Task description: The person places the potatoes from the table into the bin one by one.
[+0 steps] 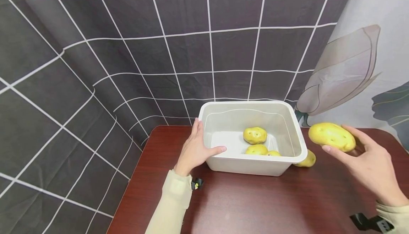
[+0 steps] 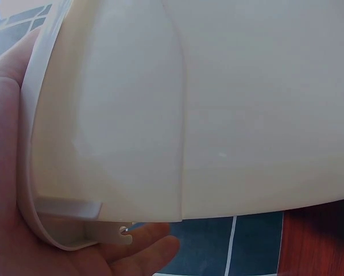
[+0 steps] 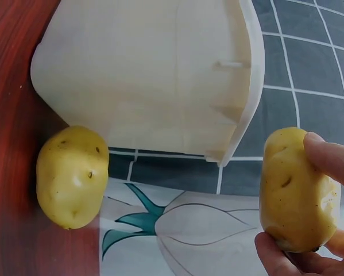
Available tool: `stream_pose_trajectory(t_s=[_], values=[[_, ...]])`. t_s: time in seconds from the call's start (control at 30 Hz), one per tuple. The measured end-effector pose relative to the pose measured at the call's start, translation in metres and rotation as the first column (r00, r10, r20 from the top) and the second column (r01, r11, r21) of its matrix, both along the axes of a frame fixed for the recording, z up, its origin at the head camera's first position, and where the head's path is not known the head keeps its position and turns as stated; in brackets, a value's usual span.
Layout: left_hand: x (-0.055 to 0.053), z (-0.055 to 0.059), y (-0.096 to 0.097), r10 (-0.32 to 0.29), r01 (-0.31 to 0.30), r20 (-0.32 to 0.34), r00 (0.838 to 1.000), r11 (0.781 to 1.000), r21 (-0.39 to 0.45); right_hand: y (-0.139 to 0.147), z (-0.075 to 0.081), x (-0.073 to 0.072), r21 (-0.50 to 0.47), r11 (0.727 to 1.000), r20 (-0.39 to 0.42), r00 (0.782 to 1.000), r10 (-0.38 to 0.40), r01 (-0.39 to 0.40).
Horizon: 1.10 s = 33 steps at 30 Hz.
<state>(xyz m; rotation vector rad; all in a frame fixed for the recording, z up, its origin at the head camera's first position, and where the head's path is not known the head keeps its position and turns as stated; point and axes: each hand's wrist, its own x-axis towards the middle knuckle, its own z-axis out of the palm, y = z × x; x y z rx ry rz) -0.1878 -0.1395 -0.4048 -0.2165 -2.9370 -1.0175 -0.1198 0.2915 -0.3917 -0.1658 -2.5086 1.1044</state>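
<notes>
A pale grey plastic bin (image 1: 244, 165) stands near the table's back edge. My left hand (image 1: 195, 148) holds its left end, thumb over the front rim and fingers along the side; in the left wrist view two fingertips (image 2: 154, 253) show beneath the rim. To the bin's right, above the table, my right hand (image 1: 372, 159) grips a yellow potato (image 1: 330, 136) between thumb and fingers. Inside the bin lie a potato (image 1: 255, 135) and two others partly hidden by the front wall. Another potato (image 3: 73, 177) sits on the table beside the bin's right end.
The dark red wooden table (image 1: 243, 202) extends in front of the bin. A dark grey curtain (image 1: 188, 53) with white grid lines hangs behind and to the left. At the right hangs a white cloth (image 1: 393, 14) with a printed leaf and flower pattern.
</notes>
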Motion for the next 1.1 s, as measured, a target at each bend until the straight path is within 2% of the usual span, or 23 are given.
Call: stream_pose_trajectory(t_s=[0.57, 1.1], values=[[-0.001, 0.001, 0.000, 0.002, -0.002, -0.002, 1.000, 1.000, 0.000, -0.008, 0.003, -0.006, 0.022, 1.000, -0.008, 1.000, 0.015, -0.014], [0.001, 0.002, 0.001, 0.002, -0.002, -0.001, 1.000, 1.000, 0.000, -0.013, 0.006, -0.007, 0.001, 0.999, -0.027, 0.999, 0.042, -0.042]])
